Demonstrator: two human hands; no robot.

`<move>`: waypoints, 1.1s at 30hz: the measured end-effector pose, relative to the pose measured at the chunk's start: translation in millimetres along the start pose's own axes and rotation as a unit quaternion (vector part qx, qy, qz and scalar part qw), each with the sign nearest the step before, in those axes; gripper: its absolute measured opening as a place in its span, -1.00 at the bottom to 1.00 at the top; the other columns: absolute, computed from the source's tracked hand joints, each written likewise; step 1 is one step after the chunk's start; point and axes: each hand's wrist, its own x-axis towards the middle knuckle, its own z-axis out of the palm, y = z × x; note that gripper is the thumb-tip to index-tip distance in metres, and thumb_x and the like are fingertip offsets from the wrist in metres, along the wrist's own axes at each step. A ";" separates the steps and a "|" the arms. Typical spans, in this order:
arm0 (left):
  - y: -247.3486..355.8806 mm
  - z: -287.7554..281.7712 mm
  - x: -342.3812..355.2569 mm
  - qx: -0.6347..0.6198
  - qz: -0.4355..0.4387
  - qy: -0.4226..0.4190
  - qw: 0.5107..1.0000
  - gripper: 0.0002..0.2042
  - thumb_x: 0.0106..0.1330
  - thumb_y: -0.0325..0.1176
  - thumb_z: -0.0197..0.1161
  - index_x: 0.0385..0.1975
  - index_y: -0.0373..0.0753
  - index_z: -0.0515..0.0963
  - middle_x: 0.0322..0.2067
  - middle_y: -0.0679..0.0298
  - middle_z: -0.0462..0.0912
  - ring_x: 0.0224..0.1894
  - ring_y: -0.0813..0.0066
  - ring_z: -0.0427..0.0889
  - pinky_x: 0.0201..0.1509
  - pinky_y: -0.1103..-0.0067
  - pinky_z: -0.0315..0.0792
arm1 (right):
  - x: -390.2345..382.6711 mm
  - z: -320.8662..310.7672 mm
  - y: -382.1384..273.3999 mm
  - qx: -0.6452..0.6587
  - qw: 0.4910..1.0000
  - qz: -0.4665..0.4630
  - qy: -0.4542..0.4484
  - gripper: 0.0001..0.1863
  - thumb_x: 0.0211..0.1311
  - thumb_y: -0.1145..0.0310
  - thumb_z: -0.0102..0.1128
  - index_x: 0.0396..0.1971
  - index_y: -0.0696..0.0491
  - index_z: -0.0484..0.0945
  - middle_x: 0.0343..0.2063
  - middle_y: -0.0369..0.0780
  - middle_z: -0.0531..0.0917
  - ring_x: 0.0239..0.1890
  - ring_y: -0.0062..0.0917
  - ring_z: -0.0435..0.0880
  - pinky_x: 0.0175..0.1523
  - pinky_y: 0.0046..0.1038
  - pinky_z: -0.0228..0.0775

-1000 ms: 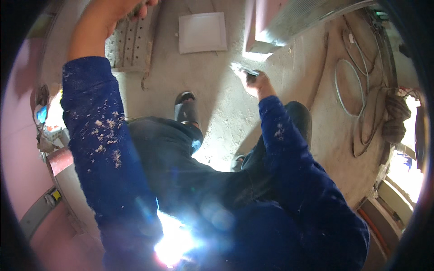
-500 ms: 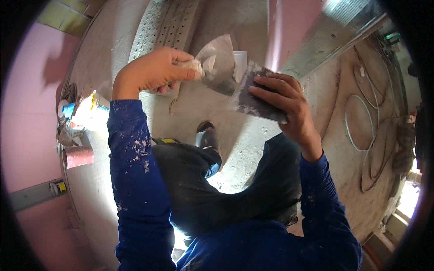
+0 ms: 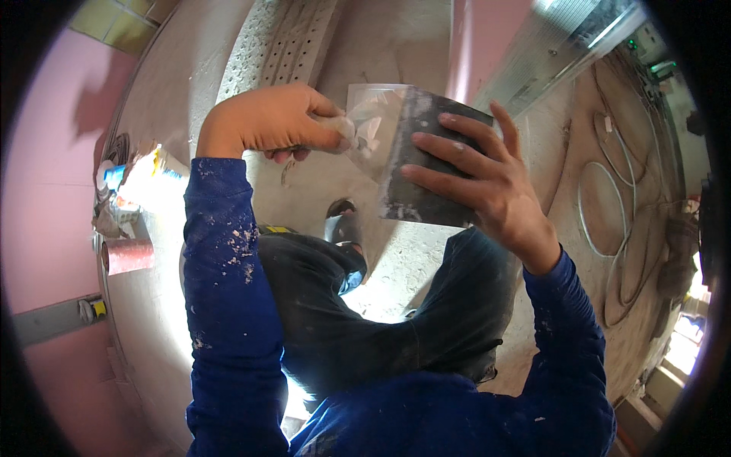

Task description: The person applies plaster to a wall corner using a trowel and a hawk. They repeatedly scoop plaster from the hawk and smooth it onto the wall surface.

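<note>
My left hand (image 3: 278,122) is closed round the whitened handle of a putty knife (image 3: 371,133), whose wide, shiny blade fans out and carries smears of pale putty. My right hand (image 3: 483,171) holds a dark, flat rectangular plate (image 3: 426,199) with white putty along its edges, its fingers spread over the face. The putty knife's blade meets the plate's left edge or passes behind it; I cannot tell which. White residue spots my blue left sleeve.
A perforated metal plank (image 3: 278,49) lies ahead. A ribbed metal piece (image 3: 560,57) slants at the upper right. Cables (image 3: 582,206) loop over the floor at the right. A pink roll (image 3: 128,257) sits at the left by the pink wall (image 3: 49,198).
The putty knife has moved slightly right and down, its blade now against or behind the plate. The plate has turned more upright, and my right fingers have spread wider.
</note>
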 end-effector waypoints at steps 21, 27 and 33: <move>33.9 7.6 5.0 0.044 0.014 -0.008 0.999 -0.54 0.20 -0.12 0.37 0.03 -0.27 0.64 -0.60 0.32 0.56 -0.64 0.68 0.46 -0.62 0.69 0.28 | -17.5 -16.5 -1.1 0.019 0.999 0.036 -0.004 -0.33 -0.27 0.34 0.55 -0.01 -0.47 0.64 0.14 -0.51 0.61 0.28 -0.46 0.45 0.58 -0.01 -0.16; 45.1 13.9 5.2 0.086 0.043 0.007 0.995 -0.55 0.18 -0.12 0.38 0.00 -0.27 0.66 -0.58 0.32 0.58 -0.61 0.68 0.50 -0.61 0.70 0.31 | -1.4 -9.0 -5.7 0.020 0.999 0.031 -0.017 -0.40 -0.01 0.56 0.35 0.01 -0.43 0.63 0.08 -0.44 0.64 0.27 -0.48 0.48 0.56 0.05 -0.20; 37.1 9.7 17.8 0.119 0.033 0.037 0.992 -0.60 0.21 -0.03 0.35 -0.06 -0.15 0.70 -0.63 0.35 0.54 -0.67 0.70 0.45 -0.64 0.69 0.31 | -28.0 -8.3 11.5 0.016 0.996 0.006 -0.086 -0.44 -0.01 0.59 0.36 0.00 -0.29 0.66 0.10 -0.38 0.64 0.22 -0.39 0.53 0.52 -0.07 0.03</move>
